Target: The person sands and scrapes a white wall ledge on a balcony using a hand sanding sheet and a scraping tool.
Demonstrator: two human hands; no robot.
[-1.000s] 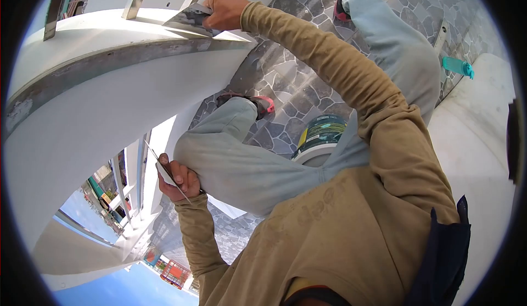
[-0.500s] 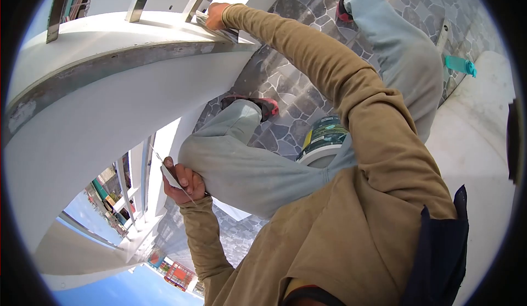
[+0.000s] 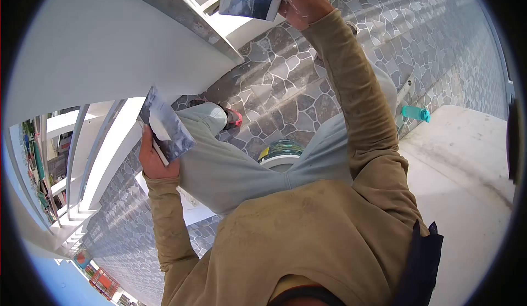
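My left hand is closed around the back edge of a broad metal putty knife, beside my left knee. White paste lies on its grey, smeared face. At the top of the view, my right hand grips a second wide putty knife, with the thumb pressed on its face. Its upper part is cut off by the frame. White smears mark the fingers of that hand. The second blade is near the white ledge and its railing posts.
Between my legs stands a bucket with a dark green label. To the right are a teal bottle, a long flat strip and a pale slab. A white sheet lies on the stone-patterned floor.
My right hand has come away from the ledge at the railing post, bringing its blade into view. My left hand has moved left and up and turned its blade's face toward me. The view has shifted.
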